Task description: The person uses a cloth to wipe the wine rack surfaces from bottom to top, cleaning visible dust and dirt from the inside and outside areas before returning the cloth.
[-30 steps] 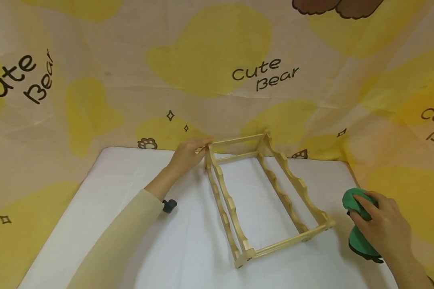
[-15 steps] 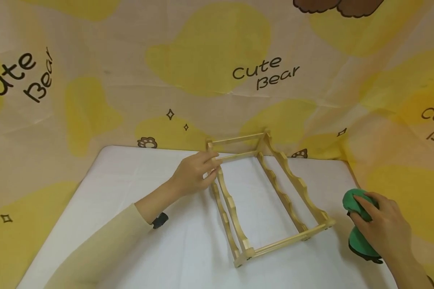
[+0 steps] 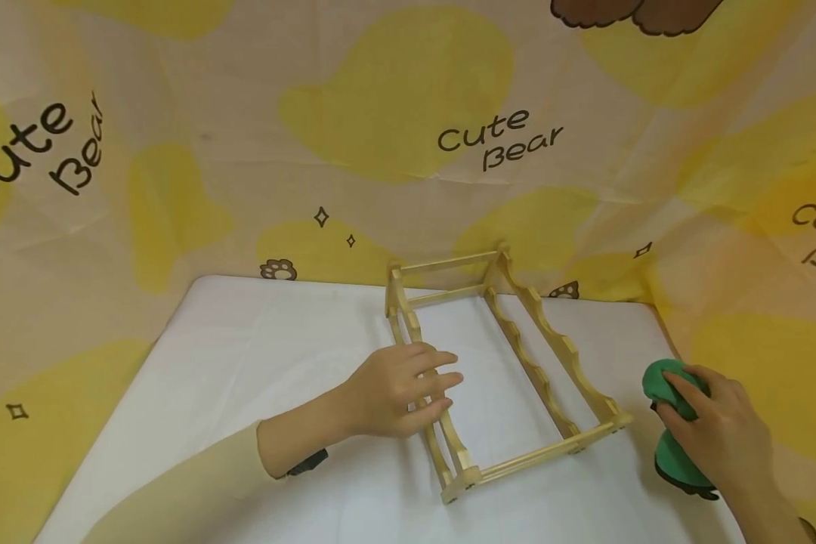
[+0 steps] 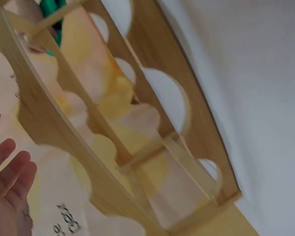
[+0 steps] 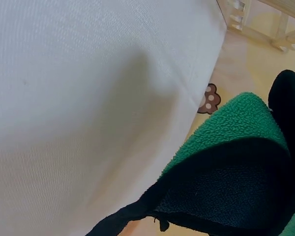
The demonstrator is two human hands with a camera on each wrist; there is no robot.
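A light wooden rack with scalloped rails stands on the white table. My left hand is over its left side, fingers spread and fairly straight, overlapping the rails in the head view. In the left wrist view, the fingers show at the left edge beside a scalloped rail. To the right of the rack, my right hand grips a green fuzzy cloth piece with black edging, its thumb and fingers pressing into the top. The right wrist view shows its green pile and black inner side up close.
The white-covered table meets a yellow patterned fabric backdrop at the back and sides. The rack's far end stands near the back edge. A black object shows under my left wrist.
My left hand has moved from the rack's far left corner down along its left side toward me, fingers opening out. The right hand and the rack have barely moved.
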